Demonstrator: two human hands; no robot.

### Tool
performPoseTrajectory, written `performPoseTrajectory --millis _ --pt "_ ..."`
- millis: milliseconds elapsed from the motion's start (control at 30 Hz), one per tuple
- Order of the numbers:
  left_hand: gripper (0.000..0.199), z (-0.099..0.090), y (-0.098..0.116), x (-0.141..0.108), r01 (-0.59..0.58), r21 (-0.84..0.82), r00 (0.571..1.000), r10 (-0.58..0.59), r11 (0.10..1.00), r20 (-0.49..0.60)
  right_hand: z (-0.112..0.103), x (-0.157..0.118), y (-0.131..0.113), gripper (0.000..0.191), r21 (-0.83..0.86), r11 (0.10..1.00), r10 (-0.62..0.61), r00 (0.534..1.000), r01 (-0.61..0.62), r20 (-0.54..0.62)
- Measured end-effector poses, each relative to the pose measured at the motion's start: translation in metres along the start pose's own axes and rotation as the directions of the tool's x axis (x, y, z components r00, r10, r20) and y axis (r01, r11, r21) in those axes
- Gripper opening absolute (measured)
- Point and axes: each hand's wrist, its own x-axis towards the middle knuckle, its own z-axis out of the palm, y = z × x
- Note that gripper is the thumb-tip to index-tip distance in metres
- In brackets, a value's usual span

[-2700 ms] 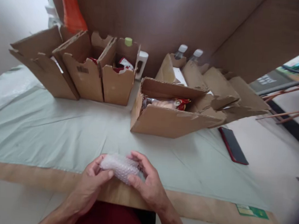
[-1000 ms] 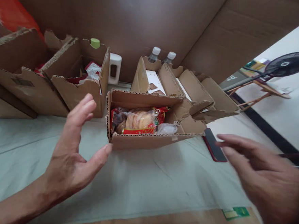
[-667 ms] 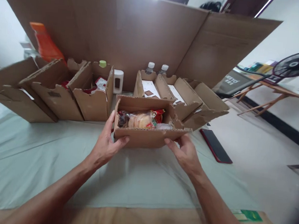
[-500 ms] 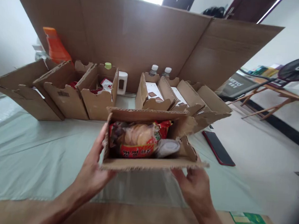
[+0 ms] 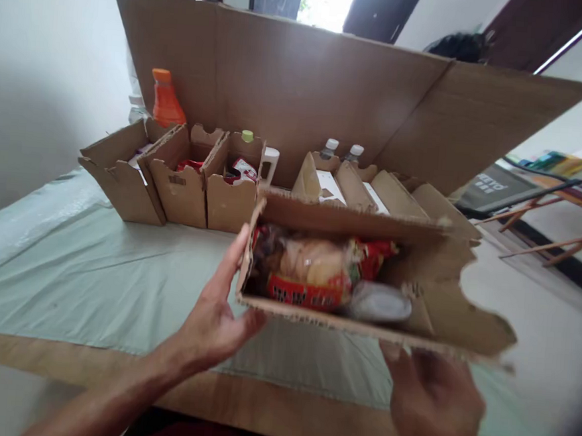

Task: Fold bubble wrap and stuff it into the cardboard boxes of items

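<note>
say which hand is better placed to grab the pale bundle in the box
Likely the right hand: nearer the pale bundle, while the left hand holds the box by its left end.

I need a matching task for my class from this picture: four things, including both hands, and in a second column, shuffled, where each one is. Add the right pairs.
Things
1. left hand
2. snack bag
3. orange bottle
4. right hand

Places
A. behind the left boxes
B. below the front edge of the held box, toward its right
C. at the left end of the held box
D. inside the held box

Right pairs: 1-C, 2-D, 3-A, 4-B
</note>
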Motion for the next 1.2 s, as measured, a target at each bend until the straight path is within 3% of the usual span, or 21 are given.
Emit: performPoseTrajectory --millis 67,167,233,300,400,533,633,733,800,967,1200 --pt "0.084 -0.006 -0.011 -0.029 0.087 0.035 0.996 -0.088 0.996 0.027 0.005 -0.028 0.011 0.026 0.039 0.998 0.045 0.999 -0.045 -0.01" --pt "0.083 -0.04 -0.03 -0.056 0.239 0.106 0.97 -0.234 0.965 -0.06 0.049 -0.04 -0.001 0.042 0.235 0.969 0.041 0.99 -0.072 0.134" --pt "0.087 -0.057 -0.036 -0.051 0.271 0.092 0.96 -0.262 0.958 -0.101 0.078 -0.03 -0.012 0.05 0.347 0.934 0.023 0.986 -0.08 0.165" --pt "0.09 -0.058 -0.039 -0.032 0.248 0.039 0.966 -0.243 0.968 -0.091 0.092 -0.021 -0.013 0.052 0.39 0.918 0.023 0.989 -0.078 0.144" --pt "0.091 -0.035 -0.045 0.002 0.194 -0.076 0.981 -0.194 0.978 0.007 0.078 -0.029 0.014 0.054 0.34 0.932 0.102 0.991 -0.126 0.09" --pt "0.072 0.002 -0.062 0.031 0.187 -0.239 0.975 -0.151 0.953 0.161 0.033 -0.056 0.062 0.052 0.283 0.932 0.213 0.974 -0.227 0.08" --pt "0.06 0.018 -0.079 0.025 0.244 -0.211 0.969 -0.23 0.946 0.089 0.016 -0.045 0.078 0.058 0.297 0.904 0.29 0.952 -0.306 0.097" --pt "0.06 0.026 -0.089 -0.003 0.345 -0.074 0.926 -0.353 0.935 -0.135 0.023 -0.008 0.084 0.068 0.322 0.9 0.254 0.953 -0.295 0.163" --pt "0.056 0.031 -0.09 -0.024 0.365 -0.011 0.912 -0.36 0.931 -0.195 0.035 0.016 0.09 0.065 0.343 0.905 0.173 0.954 -0.252 0.244" --pt "0.059 0.047 -0.088 -0.046 0.141 0.073 0.99 -0.139 0.987 -0.028 0.062 0.029 0.1 0.049 0.366 0.897 0.11 0.927 -0.248 0.36" --pt "0.087 0.072 -0.098 -0.027 -0.037 0.147 0.984 0.01 0.988 0.18 0.067 0.012 0.092 0.039 0.251 0.931 0.176 0.928 -0.265 0.328"
